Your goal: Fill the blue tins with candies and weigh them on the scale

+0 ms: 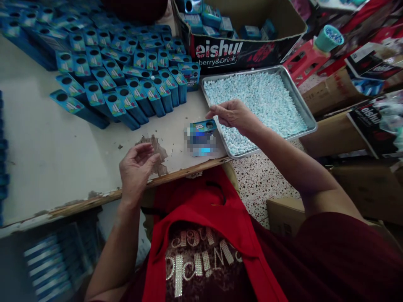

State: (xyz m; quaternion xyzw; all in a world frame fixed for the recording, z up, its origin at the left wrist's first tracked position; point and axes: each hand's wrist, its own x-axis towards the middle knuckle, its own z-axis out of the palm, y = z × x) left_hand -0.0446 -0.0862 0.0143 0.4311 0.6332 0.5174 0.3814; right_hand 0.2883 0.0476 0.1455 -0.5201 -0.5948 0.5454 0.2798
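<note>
My right hand (233, 114) is over the near left rim of a metal tray (310, 126) filled with small pale-blue candies (258, 100). Its thumb and fingers are pinched together; whatever lies between them is too small to make out. Just below those fingertips, a blue candy tin (201, 126) with a dark round hole in its top is on the table, its lower part blurred by pixels. To the left of it, my left hand (137, 167) hovers by the table's front edge, fingers loosely curled and thumb apart, holding nothing visible.
Many blue tins (135, 90) with holes in their tops stand in rows on the worn white table (78, 163). Behind the tray is a black cardboard box (233, 52) with more tins. A pink stool (305, 61) carrying a teal cup (329, 38) stands right, near several cartons (330, 130).
</note>
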